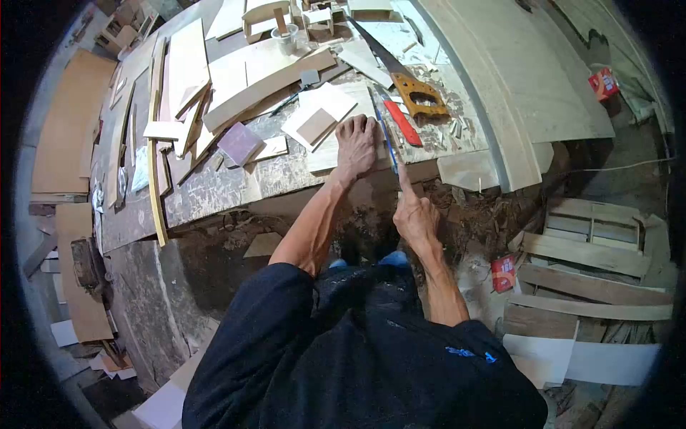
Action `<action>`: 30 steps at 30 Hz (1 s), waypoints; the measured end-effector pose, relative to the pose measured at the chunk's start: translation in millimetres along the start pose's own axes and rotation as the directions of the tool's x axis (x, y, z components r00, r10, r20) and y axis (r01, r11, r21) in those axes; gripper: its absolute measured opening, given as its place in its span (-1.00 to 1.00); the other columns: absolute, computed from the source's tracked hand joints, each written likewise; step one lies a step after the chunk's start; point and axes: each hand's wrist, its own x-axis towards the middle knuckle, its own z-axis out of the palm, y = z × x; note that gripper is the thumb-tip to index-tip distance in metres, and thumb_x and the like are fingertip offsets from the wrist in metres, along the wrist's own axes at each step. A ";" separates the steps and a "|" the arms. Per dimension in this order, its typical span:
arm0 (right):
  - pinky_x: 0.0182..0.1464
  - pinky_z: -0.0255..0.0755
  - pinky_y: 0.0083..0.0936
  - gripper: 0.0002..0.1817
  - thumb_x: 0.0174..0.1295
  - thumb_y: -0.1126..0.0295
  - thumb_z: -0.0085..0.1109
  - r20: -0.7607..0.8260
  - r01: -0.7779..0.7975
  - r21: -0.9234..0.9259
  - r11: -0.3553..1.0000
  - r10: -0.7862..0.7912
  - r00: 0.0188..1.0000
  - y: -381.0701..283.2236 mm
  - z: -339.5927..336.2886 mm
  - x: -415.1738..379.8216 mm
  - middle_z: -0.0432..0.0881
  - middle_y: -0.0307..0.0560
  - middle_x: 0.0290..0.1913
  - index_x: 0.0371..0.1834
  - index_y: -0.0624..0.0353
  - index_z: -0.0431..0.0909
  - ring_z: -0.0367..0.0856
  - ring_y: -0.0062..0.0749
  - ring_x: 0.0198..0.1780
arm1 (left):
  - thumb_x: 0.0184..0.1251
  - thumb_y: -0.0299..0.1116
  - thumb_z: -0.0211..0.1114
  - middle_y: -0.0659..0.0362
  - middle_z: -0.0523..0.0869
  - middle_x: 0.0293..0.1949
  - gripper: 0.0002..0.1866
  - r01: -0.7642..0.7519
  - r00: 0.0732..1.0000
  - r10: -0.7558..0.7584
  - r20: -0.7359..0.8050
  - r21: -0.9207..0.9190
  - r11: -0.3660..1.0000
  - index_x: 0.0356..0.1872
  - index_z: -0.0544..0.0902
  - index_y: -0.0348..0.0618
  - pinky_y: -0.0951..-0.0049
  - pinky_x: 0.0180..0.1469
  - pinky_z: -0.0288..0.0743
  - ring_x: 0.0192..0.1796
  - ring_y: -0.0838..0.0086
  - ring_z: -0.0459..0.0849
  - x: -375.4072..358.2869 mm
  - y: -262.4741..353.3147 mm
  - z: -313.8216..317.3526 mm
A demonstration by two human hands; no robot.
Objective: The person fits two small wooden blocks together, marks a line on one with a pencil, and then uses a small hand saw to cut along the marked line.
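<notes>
My left hand [356,147] is closed, its fingers curled, pressing down on a pale wooden board [325,159] at the bench's front edge. Just right of it, a slim blue tool with a long narrow blade [386,137] runs along the board's right side. My right hand [417,217] is closed around the near end of this tool, index finger stretched along it; the handle is hidden in the palm. To the right of the blade lies a red tool [401,123], and beyond it a handsaw [421,97] with a yellow-brown handle.
White square pieces [319,109], a purple block [240,144] and a curved wooden strip [268,86] lie left on the workbench [275,179]. A plastic cup [284,41] stands at the back. Large sheets [500,79] cover the right side. Wooden frames [593,247] sit on the floor at right.
</notes>
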 end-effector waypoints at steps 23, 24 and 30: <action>-0.36 0.41 0.04 -0.24 0.31 0.39 0.00 -0.199 0.139 0.008 0.990 -0.135 0.971 17.2 29.0 13.0 0.56 0.30 -0.60 0.57 -0.27 -0.02 0.58 0.22 -0.52 | 0.15 -0.29 0.17 0.04 0.41 0.05 -0.52 -0.021 1.000 0.021 0.001 0.006 1.000 0.14 0.41 -0.10 0.02 0.25 0.11 0.17 0.13 0.35 0.2 -2.6 1.9; -0.33 0.45 0.06 -0.22 0.30 0.40 0.01 -0.191 0.124 -0.024 0.992 -0.127 0.973 12.6 27.8 27.1 0.56 0.32 -0.61 0.58 -0.29 -0.06 0.60 0.25 -0.49 | 0.14 -0.30 0.16 0.05 0.41 0.06 -0.51 0.004 1.000 -0.004 0.010 -0.010 1.000 0.14 0.40 -0.10 0.02 0.25 0.11 0.18 0.13 0.34 0.4 0.9 -0.5; -0.27 0.48 0.14 -0.25 0.36 0.35 -0.04 -0.110 0.066 -0.020 0.998 -0.067 0.992 1.6 20.5 17.3 0.63 0.39 -0.47 0.59 -0.25 -0.10 0.64 0.32 -0.38 | 0.24 -0.28 0.13 0.04 0.37 0.15 -0.49 0.032 0.994 -0.028 0.108 -0.041 0.999 0.25 0.35 0.00 -0.03 0.27 0.07 0.27 0.09 0.27 0.3 -2.5 0.2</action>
